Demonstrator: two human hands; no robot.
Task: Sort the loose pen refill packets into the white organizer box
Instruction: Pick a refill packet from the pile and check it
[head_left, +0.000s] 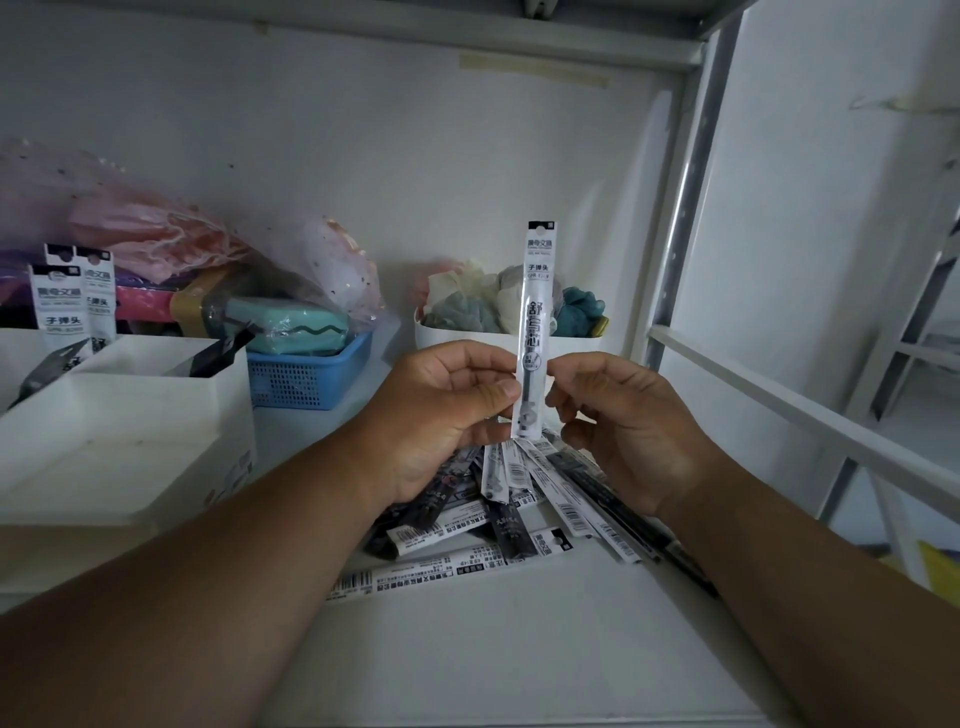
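A white refill packet (535, 312) stands upright in the middle of the view, black band at its top. My left hand (441, 410) pinches its lower part between thumb and fingers. My right hand (618, 415) sits just right of it, fingers curled toward the packet's lower edge; I cannot tell if they touch it. Below both hands lies a pile of loose refill packets (524, 499) on the white shelf. The white organizer box (130, 415) stands at the left, with three packets (62, 306) upright in its back compartments.
A blue basket (306, 374) with a teal case sits behind the organizer, under pink and clear bags (171, 239). A white tub (467, 338) of crumpled cloth stands at the back centre. Metal shelf posts (685, 208) and a rail (810, 410) run along the right.
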